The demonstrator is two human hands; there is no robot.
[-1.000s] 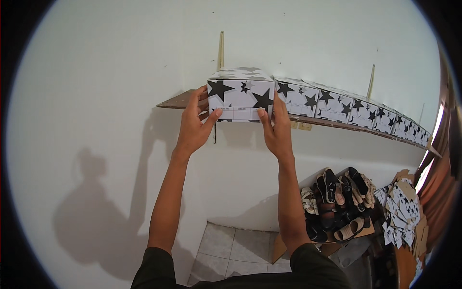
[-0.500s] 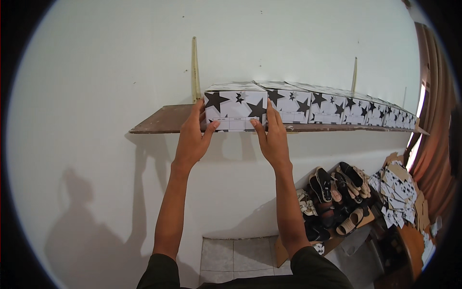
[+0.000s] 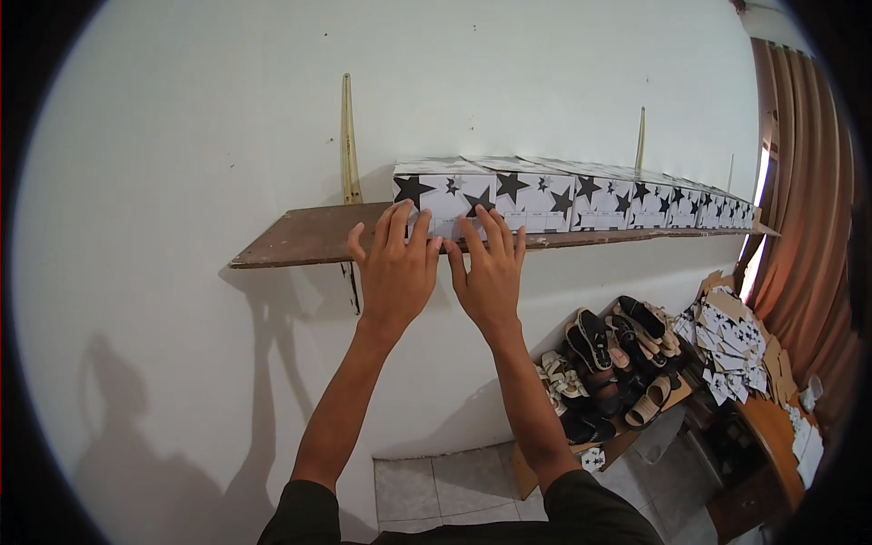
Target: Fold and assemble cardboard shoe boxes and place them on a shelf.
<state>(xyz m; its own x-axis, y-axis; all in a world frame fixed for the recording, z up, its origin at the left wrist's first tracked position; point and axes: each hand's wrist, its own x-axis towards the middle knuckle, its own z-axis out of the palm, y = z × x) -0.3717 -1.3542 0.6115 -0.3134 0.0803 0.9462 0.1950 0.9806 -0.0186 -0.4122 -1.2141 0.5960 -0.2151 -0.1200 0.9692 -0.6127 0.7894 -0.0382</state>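
Note:
A white shoe box with black stars [image 3: 444,186] sits on the brown wall shelf [image 3: 300,238], at the left end of a row of similar boxes [image 3: 604,202]. My left hand [image 3: 397,259] is at the left part of its front face, fingers spread and fingertips at the cardboard. Beside it, my right hand [image 3: 488,272] has its spread fingers against the right part of the same face. Neither hand wraps round the box. The hands cover the lower part of its front.
Pale metal brackets [image 3: 351,136] rise along the wall behind the shelf. Below right, several pairs of shoes [image 3: 627,350] crowd a small wooden stand. Flattened star-print cardboard [image 3: 727,341] is piled on a brown desk [image 3: 772,445]. A brown curtain [image 3: 799,182] hangs at the far right.
The box has gone back from the shelf's front edge, about level with the row. My hands have left its sides and moved to its front face, fingers spread.

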